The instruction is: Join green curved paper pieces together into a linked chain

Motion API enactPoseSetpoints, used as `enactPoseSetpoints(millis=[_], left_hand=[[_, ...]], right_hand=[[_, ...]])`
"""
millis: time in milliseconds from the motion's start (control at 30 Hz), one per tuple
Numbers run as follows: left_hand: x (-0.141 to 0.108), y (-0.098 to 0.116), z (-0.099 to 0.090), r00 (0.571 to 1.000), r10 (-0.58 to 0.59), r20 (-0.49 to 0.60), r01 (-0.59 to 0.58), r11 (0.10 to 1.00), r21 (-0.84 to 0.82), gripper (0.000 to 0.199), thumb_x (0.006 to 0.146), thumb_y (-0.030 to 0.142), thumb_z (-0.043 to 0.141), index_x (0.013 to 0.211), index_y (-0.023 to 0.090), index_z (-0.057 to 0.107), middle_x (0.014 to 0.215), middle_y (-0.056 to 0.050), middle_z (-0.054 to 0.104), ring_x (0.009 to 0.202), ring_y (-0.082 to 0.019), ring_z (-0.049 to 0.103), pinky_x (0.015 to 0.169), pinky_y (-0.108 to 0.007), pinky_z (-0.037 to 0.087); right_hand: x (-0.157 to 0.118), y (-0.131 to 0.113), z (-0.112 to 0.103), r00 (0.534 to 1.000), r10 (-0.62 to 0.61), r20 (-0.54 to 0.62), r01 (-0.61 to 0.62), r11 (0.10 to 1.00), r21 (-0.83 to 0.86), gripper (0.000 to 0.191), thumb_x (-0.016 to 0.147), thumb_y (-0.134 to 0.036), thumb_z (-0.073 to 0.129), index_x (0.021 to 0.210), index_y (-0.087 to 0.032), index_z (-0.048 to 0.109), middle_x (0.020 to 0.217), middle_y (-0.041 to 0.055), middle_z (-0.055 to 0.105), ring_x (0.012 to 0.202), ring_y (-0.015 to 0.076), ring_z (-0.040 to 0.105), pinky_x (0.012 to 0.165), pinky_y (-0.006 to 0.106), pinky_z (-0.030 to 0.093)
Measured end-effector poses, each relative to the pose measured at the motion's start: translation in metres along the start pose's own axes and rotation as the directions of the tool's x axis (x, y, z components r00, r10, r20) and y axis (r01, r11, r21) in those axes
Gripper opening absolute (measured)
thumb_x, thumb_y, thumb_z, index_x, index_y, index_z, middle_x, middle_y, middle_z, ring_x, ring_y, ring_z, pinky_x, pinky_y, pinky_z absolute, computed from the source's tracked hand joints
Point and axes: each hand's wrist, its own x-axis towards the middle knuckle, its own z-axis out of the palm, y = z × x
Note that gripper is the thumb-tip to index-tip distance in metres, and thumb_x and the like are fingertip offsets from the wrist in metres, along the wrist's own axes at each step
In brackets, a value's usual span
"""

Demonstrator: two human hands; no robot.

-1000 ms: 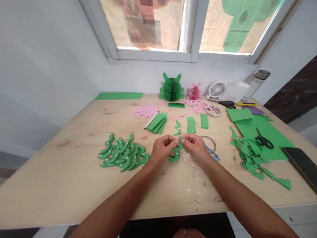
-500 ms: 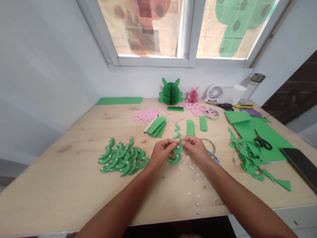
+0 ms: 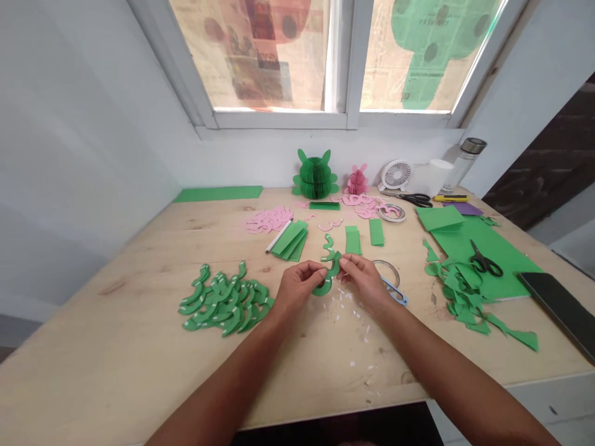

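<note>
Both of my hands are at the table's middle, pinching a curved green paper piece (image 3: 324,287) between them. My left hand (image 3: 297,288) grips it from the left, and my right hand (image 3: 364,282) holds its upper end. My fingers hide part of the curve. Just beyond my hands lie small green curved pieces (image 3: 328,246). Tiny white paper bits (image 3: 348,308) are scattered below my right hand. To my left is a heap of similar green curved pieces (image 3: 225,301). Blue-handled snips (image 3: 395,292) lie by my right hand.
Pink cutouts (image 3: 268,220), green paper strips (image 3: 289,240) and a tape roll (image 3: 391,212) lie across the wooden table (image 3: 139,297). Green and pink honeycomb paper figures (image 3: 315,176) stand at the back. Black scissors (image 3: 484,263) rest on a green sheet, with scraps and a phone (image 3: 560,316) nearby.
The whole scene has shifted left and down in the view. The green piece has turned slightly between my fingers, and both hands still hold it.
</note>
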Motion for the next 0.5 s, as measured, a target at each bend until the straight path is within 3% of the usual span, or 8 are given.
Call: enactPoseSetpoints(millis=[233, 500], left_hand=[[-0.0046, 0.0042, 0.0025, 1.0, 0.012, 0.029, -0.014, 0.998, 0.067, 0.02, 0.063, 0.033, 0.067, 0.065, 0.013, 0.063, 0.052, 0.002, 0.055, 0.051, -0.009, 0.046, 0.049, -0.02, 0.034], [-0.0036, -0.0017, -0.0012, 0.987, 0.143, 0.069, -0.157, 0.948, 0.277, 0.018, 0.068, 0.032, 0.06, 0.065, 0.015, 0.061, 0.054, 0.002, 0.054, 0.05, -0.009, 0.045, 0.048, -0.02, 0.034]], right_hand=[[-0.0006, -0.0026, -0.0005, 1.0, 0.02, 0.011, -0.02, 0.999, 0.046, 0.019, 0.068, -0.035, 0.067, 0.071, -0.018, 0.061, 0.055, -0.0031, 0.055, 0.053, 0.0102, 0.048, 0.054, 0.024, 0.035], [0.0026, -0.0034, -0.0006, 0.992, -0.027, -0.122, 0.023, 0.999, -0.037, 0.02, 0.064, -0.027, 0.067, 0.08, -0.018, 0.06, 0.05, -0.006, 0.053, 0.045, 0.0086, 0.045, 0.047, 0.022, 0.032]])
